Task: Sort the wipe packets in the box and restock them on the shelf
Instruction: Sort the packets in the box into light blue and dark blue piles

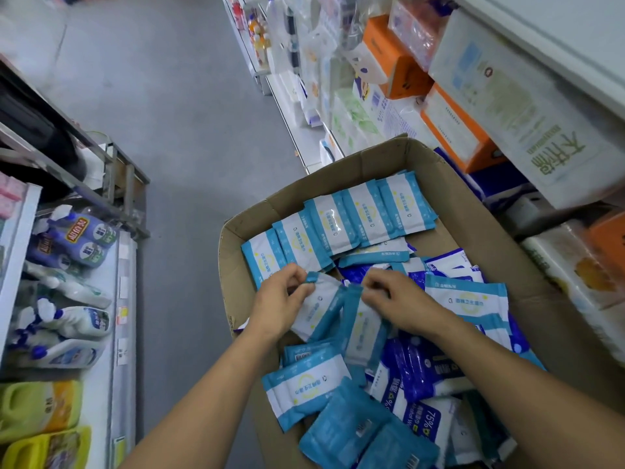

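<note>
An open cardboard box [382,157] holds several wipe packets. A neat row of light-blue-and-white packets [341,221] lines its far side. Loose light-blue packets [304,390] and dark-blue alcohol wipe packets [419,370] lie mixed in the near part. My left hand [280,299] pinches the top edge of one light-blue packet [318,309] in the middle of the box. My right hand [392,299] grips the top of a second light-blue packet [363,330] right beside it. Both packets stand tilted, side by side and touching.
A shelf [507,106] with tissue packs and orange boxes runs along the right, just behind the box. On the left a low shelf [125,299] carries cleaner spray bottles and yellow jugs. The grey aisle floor [176,130] lies between them.
</note>
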Tool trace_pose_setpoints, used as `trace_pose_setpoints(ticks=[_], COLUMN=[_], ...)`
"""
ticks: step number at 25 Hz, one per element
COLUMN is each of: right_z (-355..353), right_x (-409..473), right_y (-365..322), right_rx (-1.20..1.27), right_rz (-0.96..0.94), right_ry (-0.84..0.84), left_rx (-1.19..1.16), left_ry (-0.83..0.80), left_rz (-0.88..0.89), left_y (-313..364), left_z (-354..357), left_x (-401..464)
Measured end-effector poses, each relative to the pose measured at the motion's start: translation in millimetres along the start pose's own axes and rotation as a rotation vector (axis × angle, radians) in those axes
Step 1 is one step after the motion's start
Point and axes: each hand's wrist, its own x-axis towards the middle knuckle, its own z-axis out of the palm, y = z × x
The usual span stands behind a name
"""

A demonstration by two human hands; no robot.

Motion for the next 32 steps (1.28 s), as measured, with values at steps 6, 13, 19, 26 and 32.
trace_pose_setpoints(ticks=[6, 13, 19, 26, 32], right_z=[-38, -63, -21, -22, 12], right_x=[56, 153, 129, 117, 49], right_y=[-16, -55, -16, -12, -2], right_rx=[0.057, -0.3, -0.636, -0.774, -0.492], right_rz=[-0.104, -0.237, -0.199, -0.097, -0.172], right_ry=[0.112, 0.316, 0.107, 0.151, 0.164], left_rx=[-0.329, -0.475, 0.24, 0.35, 0.247], left_ry=[0.163, 0.377, 0.077, 0.08, 0.082], left_rz=[-0.135, -0.204, 0.047, 0.117, -0.203], left_y=[7, 34, 7, 12, -18], left_z=[-3, -1, 14, 12, 17], left_x=[30, 104, 88, 78, -29])
